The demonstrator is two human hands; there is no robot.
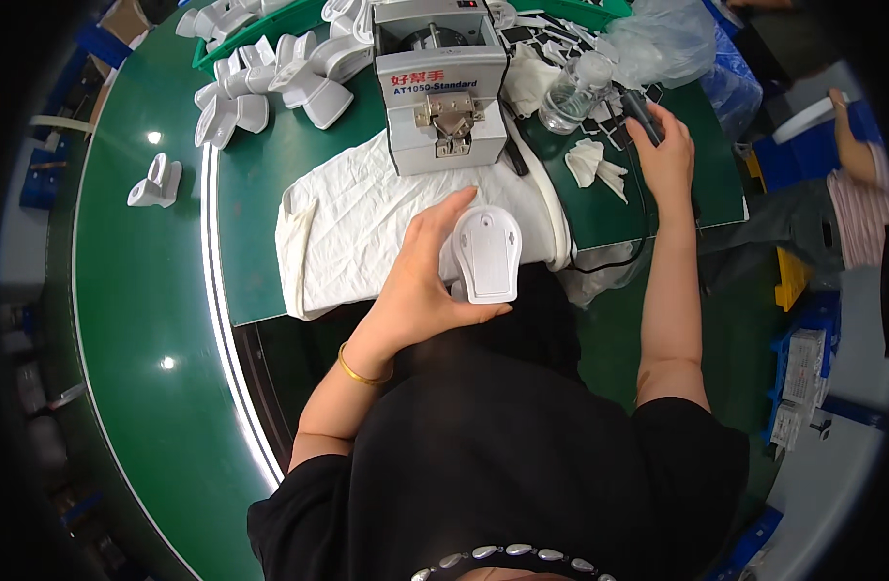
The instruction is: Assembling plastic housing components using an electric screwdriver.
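We saw the green worktable (270, 174) filling the scene, a white cloth (357, 223) spread over its near edge, likely as padding for the parts. At twelve o'clock on the cloth stood a grey screw-feeder machine (442, 87), its outlet facing us. At eleven o'clock lay a heap of white plastic housings (270, 82); one more housing (156, 182) sat alone at nine o'clock on the conveyor belt. At centre, our left hand (420, 286) was curled around a white plastic housing (486, 254), gripping it flat side up over the cloth, apparently steadying it. At one o'clock, our right hand (667, 155) was closed around a dark electric screwdriver (640, 111), beside a clear plastic bottle (572, 92).
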